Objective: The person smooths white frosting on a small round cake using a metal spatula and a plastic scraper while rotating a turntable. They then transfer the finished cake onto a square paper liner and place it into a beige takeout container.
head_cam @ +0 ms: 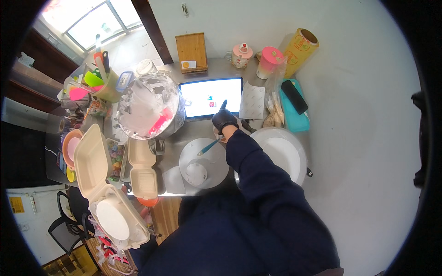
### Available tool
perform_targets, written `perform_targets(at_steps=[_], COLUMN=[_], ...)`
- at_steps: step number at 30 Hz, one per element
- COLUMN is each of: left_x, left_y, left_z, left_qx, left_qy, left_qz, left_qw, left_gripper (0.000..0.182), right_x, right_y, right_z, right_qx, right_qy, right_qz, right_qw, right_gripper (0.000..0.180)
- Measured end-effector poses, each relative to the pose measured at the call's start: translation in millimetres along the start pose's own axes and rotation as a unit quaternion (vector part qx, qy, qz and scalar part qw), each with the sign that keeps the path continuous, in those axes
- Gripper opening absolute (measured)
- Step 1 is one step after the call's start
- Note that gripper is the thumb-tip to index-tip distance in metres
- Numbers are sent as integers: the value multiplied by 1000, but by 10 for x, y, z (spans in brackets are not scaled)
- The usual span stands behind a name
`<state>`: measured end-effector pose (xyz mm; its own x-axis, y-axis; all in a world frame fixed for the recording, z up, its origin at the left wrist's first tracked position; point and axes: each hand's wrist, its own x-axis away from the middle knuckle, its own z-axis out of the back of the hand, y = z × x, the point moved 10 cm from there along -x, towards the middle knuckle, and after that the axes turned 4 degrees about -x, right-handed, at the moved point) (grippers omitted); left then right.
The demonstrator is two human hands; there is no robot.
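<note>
My right hand (224, 118), in a black glove, stretches its index finger over the lit screen of a tablet (207, 90); the other fingers look curled, with nothing visible in them. Whether the fingertip touches the glass cannot be told. At lower left, my left hand (144, 211) shows only in part, behind an open beige clamshell box (92, 161) that it holds. Inside the box's base sits a white round cake-like piece (113, 219). Below my right wrist, a blue-handled tool (209, 148) slants over a pale turntable (214, 176), where a small white round piece (196, 173) also sits.
A large metal bowl (145, 100) smeared with white cream holds a pink spatula. Another beige box (144, 181) lies open near the table edge. Under my right arm is a wide white bowl (285, 158). Right of the tablet are paper (252, 101), a piping bag (274, 110) and a phone (294, 97).
</note>
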<state>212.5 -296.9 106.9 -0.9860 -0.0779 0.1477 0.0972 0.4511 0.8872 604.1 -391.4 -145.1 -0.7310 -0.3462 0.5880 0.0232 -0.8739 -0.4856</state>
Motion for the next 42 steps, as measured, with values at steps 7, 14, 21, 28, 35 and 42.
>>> perform_targets(at_steps=[7,14,21,28,35,42], left_x=[5,2,-73,-62,46,105], left_y=[-17,36,116,102,35,-50], left_z=[-45,-65,-151,-165,-103,10], left_qx=[37,68,105,96,281,315], left_qy=[6,0,-31,-16,-35,3], left_qz=[9,-10,14,20,0,-1], left_qw=[999,998,994,995,959,949], left_gripper=[63,60,55,54,54,52], right_x=[8,-27,60,71,58,88], right_y=[11,82,-193,-139,76,-149], right_z=[-6,146,-90,45,226,24], right_qx=[-7,-27,89,101,-2,81], right_qy=[-13,56,15,16,29,-2], right_qz=[-3,-25,64,24,-50,39], right_qw=[1000,998,994,995,998,996], right_gripper=[82,82,75,75,78,75])
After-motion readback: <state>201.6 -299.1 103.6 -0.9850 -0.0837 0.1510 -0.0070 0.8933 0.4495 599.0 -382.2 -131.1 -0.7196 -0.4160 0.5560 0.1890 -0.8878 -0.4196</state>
